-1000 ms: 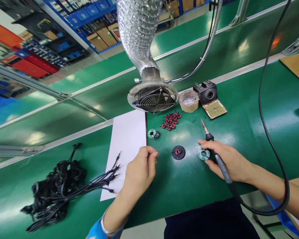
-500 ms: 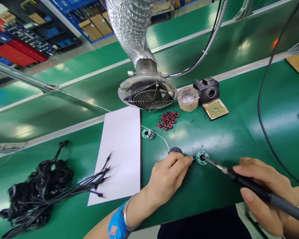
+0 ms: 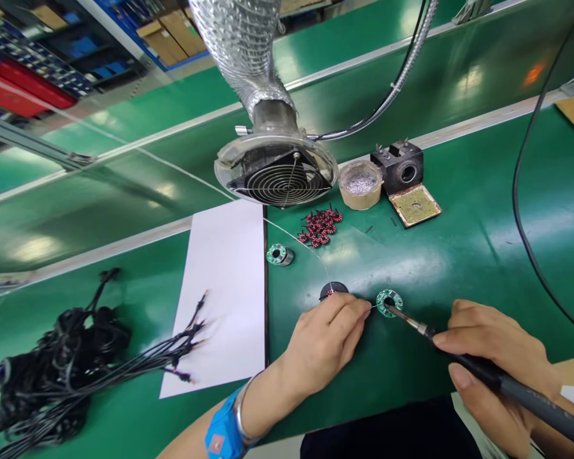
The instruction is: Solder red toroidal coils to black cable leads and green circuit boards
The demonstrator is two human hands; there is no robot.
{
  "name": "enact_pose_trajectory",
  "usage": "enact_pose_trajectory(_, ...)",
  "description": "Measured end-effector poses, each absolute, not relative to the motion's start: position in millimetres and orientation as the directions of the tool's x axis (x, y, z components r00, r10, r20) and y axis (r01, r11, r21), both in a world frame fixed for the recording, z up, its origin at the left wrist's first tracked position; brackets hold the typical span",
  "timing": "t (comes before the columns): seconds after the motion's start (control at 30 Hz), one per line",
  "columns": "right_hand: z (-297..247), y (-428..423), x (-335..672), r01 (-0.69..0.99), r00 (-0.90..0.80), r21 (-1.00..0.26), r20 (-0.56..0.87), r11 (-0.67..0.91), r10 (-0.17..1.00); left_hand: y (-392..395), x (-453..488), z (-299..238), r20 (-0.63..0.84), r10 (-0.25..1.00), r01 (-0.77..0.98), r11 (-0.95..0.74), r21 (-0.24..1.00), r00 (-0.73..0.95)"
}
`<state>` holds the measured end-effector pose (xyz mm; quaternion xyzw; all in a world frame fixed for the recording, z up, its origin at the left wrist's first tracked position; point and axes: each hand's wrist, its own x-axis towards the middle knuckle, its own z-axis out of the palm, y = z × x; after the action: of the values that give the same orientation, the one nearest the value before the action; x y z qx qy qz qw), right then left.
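Note:
A small round green circuit board (image 3: 389, 299) lies on the green bench. My right hand (image 3: 492, 363) is closed round a black soldering iron (image 3: 497, 381) whose metal tip touches the board's near edge. My left hand (image 3: 326, 338) pinches a thin solder wire (image 3: 296, 241) with its end at the board's left edge. The wire runs up and away to the left. A black disc with a red coil (image 3: 333, 290) sits just beyond my left fingers.
A fume fan on a foil duct (image 3: 276, 172) hangs over the bench. Behind lie red coils (image 3: 319, 227), a second green board (image 3: 279, 254), a tin of metal wool (image 3: 360, 184), an iron stand with sponge (image 3: 406, 182). White paper (image 3: 222, 287) and black cables (image 3: 62, 370) lie left.
My left hand moved right to the board with the solder wire. My right hand drew back toward me and set the iron's tip on the board.

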<state>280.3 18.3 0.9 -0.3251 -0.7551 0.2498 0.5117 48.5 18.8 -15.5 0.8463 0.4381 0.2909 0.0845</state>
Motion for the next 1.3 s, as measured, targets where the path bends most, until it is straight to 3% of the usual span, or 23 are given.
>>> enact_pose_trajectory(0.77, 3.5, 20.5, 288.8, 0.240, -0.362, -0.713, 0.564, 0.659, 0.742, 21.0, 53.0, -15.3, 0.427, 0.743, 0.728, -0.643, 0.239, 0.516)
enact_pose_trajectory(1.13, 12.7, 25.0, 288.4, 0.285, -0.375, -0.728, 0.514, 0.624, 0.772, 19.3, 52.2, -15.4, 0.415, 0.745, 0.730, -0.642, 0.235, 0.521)
enact_pose_trajectory(1.3, 8.9, 26.6, 289.3, 0.221, -0.368, -0.746, 0.532, 0.628, 0.762, 19.4, 52.4, -15.5, 0.401, 0.750, 0.729, -0.640, 0.242, 0.526)
